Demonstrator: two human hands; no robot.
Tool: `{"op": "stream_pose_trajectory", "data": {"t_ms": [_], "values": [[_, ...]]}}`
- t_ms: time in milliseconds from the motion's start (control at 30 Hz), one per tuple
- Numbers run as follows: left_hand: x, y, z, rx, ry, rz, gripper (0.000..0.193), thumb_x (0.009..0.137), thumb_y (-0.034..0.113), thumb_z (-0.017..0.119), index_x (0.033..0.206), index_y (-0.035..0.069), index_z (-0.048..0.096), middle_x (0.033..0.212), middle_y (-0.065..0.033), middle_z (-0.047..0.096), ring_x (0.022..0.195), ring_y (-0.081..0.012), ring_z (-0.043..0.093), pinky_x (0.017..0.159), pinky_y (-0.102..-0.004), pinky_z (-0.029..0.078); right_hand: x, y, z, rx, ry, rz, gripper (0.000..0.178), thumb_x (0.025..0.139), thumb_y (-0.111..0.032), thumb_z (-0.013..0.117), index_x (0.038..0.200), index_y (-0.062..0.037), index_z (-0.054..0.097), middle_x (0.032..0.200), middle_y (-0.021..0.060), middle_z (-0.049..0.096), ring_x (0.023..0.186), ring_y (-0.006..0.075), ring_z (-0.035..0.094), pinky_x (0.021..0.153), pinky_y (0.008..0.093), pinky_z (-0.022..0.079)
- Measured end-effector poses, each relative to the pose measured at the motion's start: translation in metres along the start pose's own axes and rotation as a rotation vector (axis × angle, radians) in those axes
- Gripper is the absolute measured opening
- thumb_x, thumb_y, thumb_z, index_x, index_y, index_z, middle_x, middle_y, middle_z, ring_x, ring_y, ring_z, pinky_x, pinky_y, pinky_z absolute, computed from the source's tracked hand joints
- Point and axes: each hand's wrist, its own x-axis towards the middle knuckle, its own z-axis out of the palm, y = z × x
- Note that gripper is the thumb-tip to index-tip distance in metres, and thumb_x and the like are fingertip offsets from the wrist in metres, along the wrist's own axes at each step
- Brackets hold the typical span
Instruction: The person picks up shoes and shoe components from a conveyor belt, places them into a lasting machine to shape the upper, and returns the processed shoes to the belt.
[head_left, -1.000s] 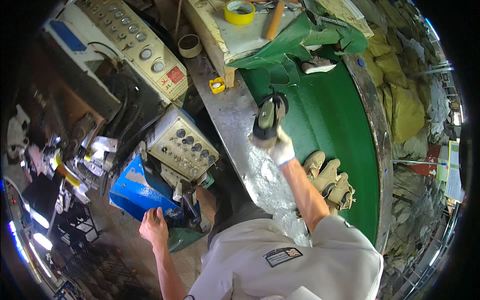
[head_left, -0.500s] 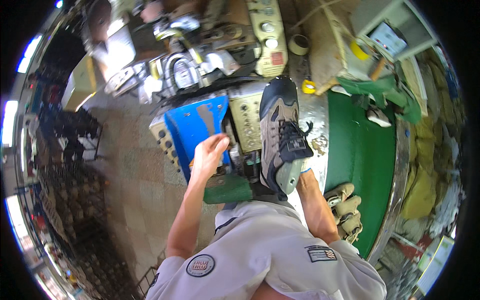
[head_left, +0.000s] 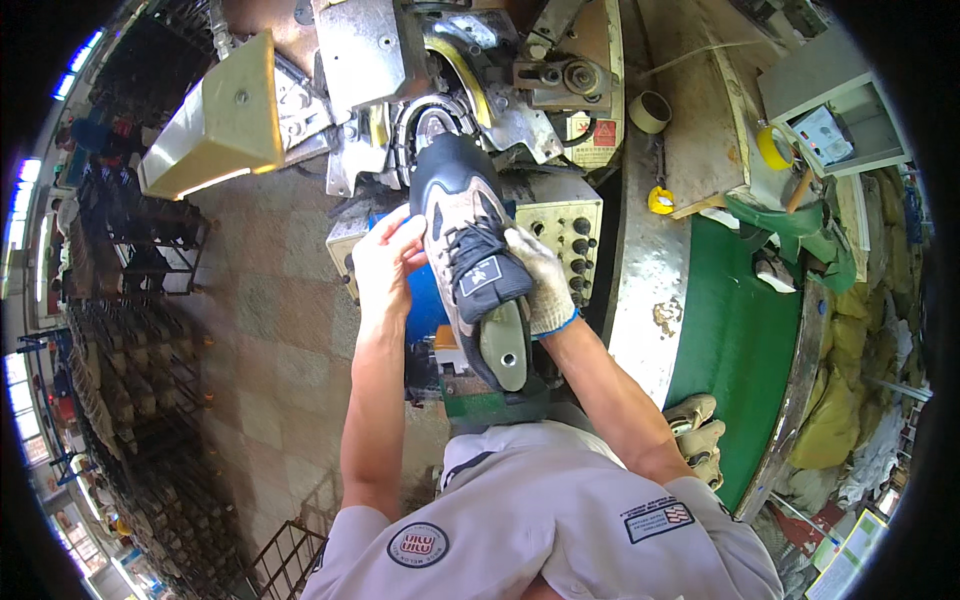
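A dark blue and tan shoe upper on a grey-green last (head_left: 468,255) is held toe-forward toward the jaws of a metal lasting machine (head_left: 455,95). My left hand (head_left: 388,255), bare, grips the shoe's left side. My right hand (head_left: 542,280), in a white work glove, grips its right side near the laces. The last's heel end points back toward my chest. The shoe's toe sits right at the machine's curved opening.
A beige control panel with knobs (head_left: 570,225) is just right of the shoe. A round green conveyor table (head_left: 735,330) with a steel rim lies to the right, with shoe parts (head_left: 700,425) on its near edge. Tape rolls (head_left: 652,110) sit on a bench. Racks (head_left: 130,400) line the left floor.
My view swung left from the green table to the machine. The right hand carried the shoe over, the left hand rose from the blue box and took hold of it.
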Motion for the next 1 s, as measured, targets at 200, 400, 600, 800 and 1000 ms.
{"op": "stream_pose_trajectory", "data": {"t_ms": [200, 400, 600, 800, 1000], "values": [[0.027, 0.013, -0.007, -0.111, 0.013, 0.118, 0.055, 0.085, 0.006, 0.076, 0.135, -0.007, 0.055, 0.113, -0.0157, 0.070, 0.091, -0.0191, 0.070, 0.078, -0.0316, 0.060, 0.035, -0.002, 0.033, -0.013, -0.056, -0.092, 0.047, 0.098, -0.018, 0.066, 0.139, 0.0001, 0.053, 0.124, 0.0079, 0.067, 0.109, 0.0163, 0.064, 0.096, 0.0303, 0.051], [0.027, -0.018, 0.003, -0.092, 0.042, -0.001, 0.039, 0.100, 0.027, 0.060, 0.127, -0.001, 0.062, 0.104, -0.0081, 0.070, 0.089, -0.0134, 0.067, 0.077, -0.0272, 0.055, 0.060, 0.002, 0.033, -0.036, -0.060, -0.130, 0.042, 0.099, -0.022, 0.065, 0.134, 0.0002, 0.058, 0.122, 0.0083, 0.068, 0.107, 0.0156, 0.064, 0.096, 0.0304, 0.050], [0.020, -0.036, 0.012, -0.308, -0.032, -0.229, 0.049, 0.106, 0.051, 0.046, 0.124, 0.010, 0.064, 0.108, -0.0047, 0.070, 0.096, -0.0173, 0.067, 0.086, -0.0351, 0.056, 0.066, 0.006, 0.027, -0.014, -0.083, -0.121, 0.040, 0.099, -0.021, 0.065, 0.132, 0.0013, 0.059, 0.119, 0.0088, 0.068, 0.105, 0.0162, 0.064, 0.095, 0.0309, 0.050], [0.044, -0.046, -0.006, -0.128, -0.080, -0.179, 0.045, 0.107, 0.051, 0.043, 0.112, 0.011, 0.065, 0.094, 0.0003, 0.069, 0.083, -0.0125, 0.065, 0.075, -0.0295, 0.055, 0.076, 0.028, 0.017, -0.056, 0.015, -0.139, 0.037, 0.101, -0.030, 0.063, 0.123, 0.0006, 0.066, 0.113, 0.0071, 0.070, 0.100, 0.0143, 0.065, 0.089, 0.0294, 0.052], [0.041, -0.047, 0.010, -0.034, 0.052, -0.138, 0.059, 0.108, 0.054, 0.040, 0.093, 0.003, 0.068, 0.078, 0.0008, 0.065, 0.068, -0.0088, 0.058, 0.064, -0.0267, 0.048, 0.073, 0.026, 0.011, -0.111, 0.063, -0.165, 0.034, 0.101, -0.028, 0.065, 0.119, 0.0004, 0.069, 0.110, 0.0071, 0.072, 0.095, 0.0135, 0.067, 0.086, 0.0296, 0.054]]}}
